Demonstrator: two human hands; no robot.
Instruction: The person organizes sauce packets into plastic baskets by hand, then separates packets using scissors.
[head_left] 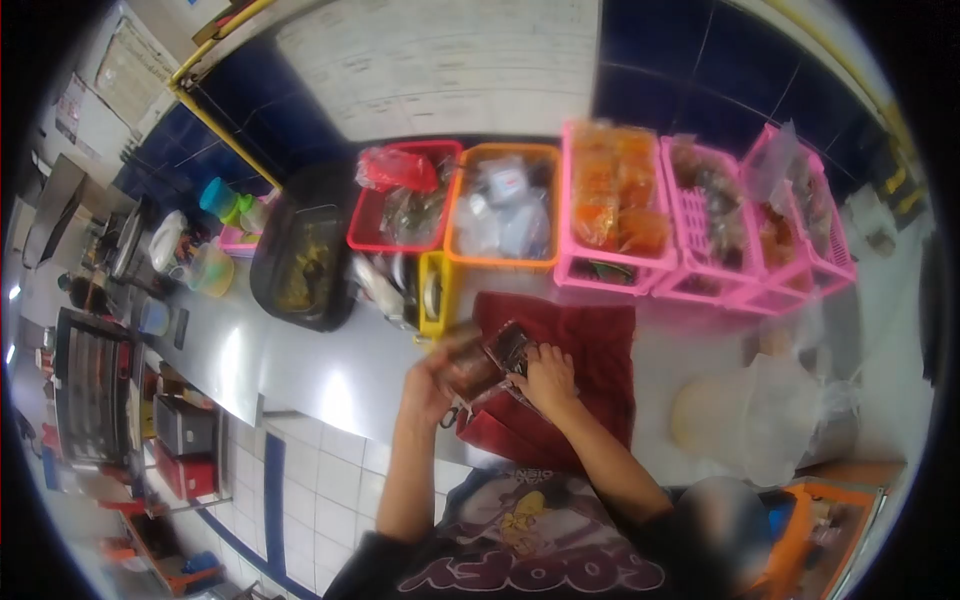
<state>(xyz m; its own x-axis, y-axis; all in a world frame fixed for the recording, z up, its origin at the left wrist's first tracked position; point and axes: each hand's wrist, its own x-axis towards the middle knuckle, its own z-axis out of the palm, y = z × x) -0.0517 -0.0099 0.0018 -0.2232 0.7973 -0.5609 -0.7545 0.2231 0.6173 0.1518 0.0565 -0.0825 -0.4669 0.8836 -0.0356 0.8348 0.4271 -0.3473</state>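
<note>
My left hand [428,392] is closed on the edge of a clear plastic packet [472,370] with brown contents, blurred by motion. Beside it lies a smaller dark packet [512,346], partly under the fingers of my right hand [550,382]. That hand rests with its fingers spread over a dark red cloth [602,345] on the metal counter. A dark ring like a scissor handle [450,416] shows below my left hand; the rest of it is hidden.
Behind the cloth stand a red basket [352,232], an orange basket [556,210] and several pink baskets [612,276] with bagged items. A black tub [268,262] and a yellow holder [446,290] are to the left. A whitish plastic bag [745,415] lies at right.
</note>
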